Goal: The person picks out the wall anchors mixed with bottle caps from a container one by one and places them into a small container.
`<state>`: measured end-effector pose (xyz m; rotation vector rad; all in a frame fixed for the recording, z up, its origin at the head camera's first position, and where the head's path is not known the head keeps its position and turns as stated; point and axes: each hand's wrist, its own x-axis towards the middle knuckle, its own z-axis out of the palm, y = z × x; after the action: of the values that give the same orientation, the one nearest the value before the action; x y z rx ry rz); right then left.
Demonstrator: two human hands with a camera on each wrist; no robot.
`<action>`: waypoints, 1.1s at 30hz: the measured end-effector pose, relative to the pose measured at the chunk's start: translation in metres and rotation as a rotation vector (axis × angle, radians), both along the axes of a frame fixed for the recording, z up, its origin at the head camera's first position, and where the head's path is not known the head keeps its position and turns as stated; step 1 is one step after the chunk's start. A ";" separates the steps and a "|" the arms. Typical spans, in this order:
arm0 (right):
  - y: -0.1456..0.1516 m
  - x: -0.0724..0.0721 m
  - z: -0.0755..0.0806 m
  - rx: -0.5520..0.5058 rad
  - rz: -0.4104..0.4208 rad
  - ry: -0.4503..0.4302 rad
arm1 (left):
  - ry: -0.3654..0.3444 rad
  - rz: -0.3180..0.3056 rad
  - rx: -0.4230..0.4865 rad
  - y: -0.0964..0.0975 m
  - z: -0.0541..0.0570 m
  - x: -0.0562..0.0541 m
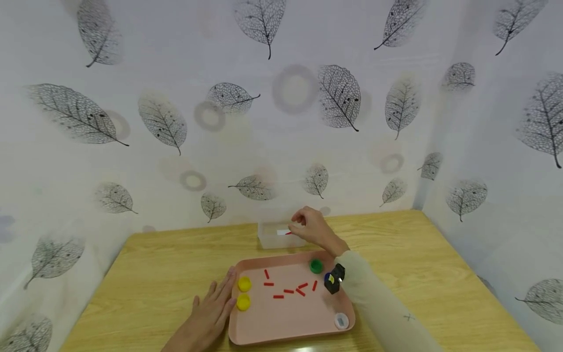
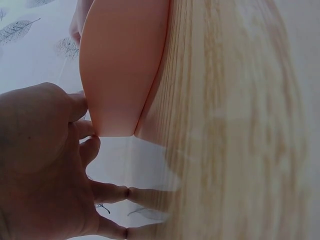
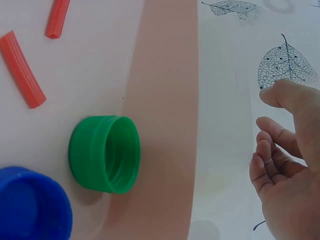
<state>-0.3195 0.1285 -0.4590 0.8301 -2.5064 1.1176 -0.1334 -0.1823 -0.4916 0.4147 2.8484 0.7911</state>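
My right hand [image 1: 311,227] reaches over the translucent box [image 1: 268,239] behind the tray. In the right wrist view its thumb and index finger are parted, the other fingers loosely curled, with nothing visible between them. A short red stick [image 1: 288,233] shows right by the fingertips, against a white patch at the box. My left hand [image 1: 210,310] lies at the left side of the pink tray [image 1: 286,332], fingers extended, fingertips at its rim. Several red sticks [image 1: 278,297] lie scattered in the tray; the right wrist view shows ridged red sticks [image 3: 22,70] up close.
Two yellow caps [image 1: 244,302] sit at the tray's left side. A green cap [image 3: 105,154] and a blue cap [image 3: 32,205] are at its right, the blue one partly hidden by the wrist camera [image 1: 334,279] in the head view. A white cap [image 1: 341,320] lies in the near right corner.
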 end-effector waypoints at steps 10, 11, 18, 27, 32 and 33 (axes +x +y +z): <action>0.006 0.012 0.009 -0.041 0.005 -0.066 | 0.009 0.011 -0.015 0.000 0.000 -0.002; 0.007 0.014 0.010 -0.046 0.003 -0.065 | 0.010 0.010 -0.015 0.000 0.000 -0.002; 0.012 0.025 0.010 -0.051 0.002 -0.050 | 0.006 0.006 -0.004 0.000 -0.001 -0.002; 0.018 0.043 0.003 -0.083 0.011 -0.033 | -0.007 0.004 0.009 -0.002 0.000 0.001; 0.021 0.052 -0.002 -0.090 0.000 -0.034 | -0.005 0.004 -0.003 -0.002 0.001 0.001; 0.022 0.053 -0.003 -0.093 0.000 -0.032 | -0.002 0.007 -0.006 -0.002 0.001 0.001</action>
<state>-0.2662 0.1505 -0.4616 0.7936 -2.4589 1.2459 -0.1326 -0.1841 -0.4904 0.4038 2.8511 0.7839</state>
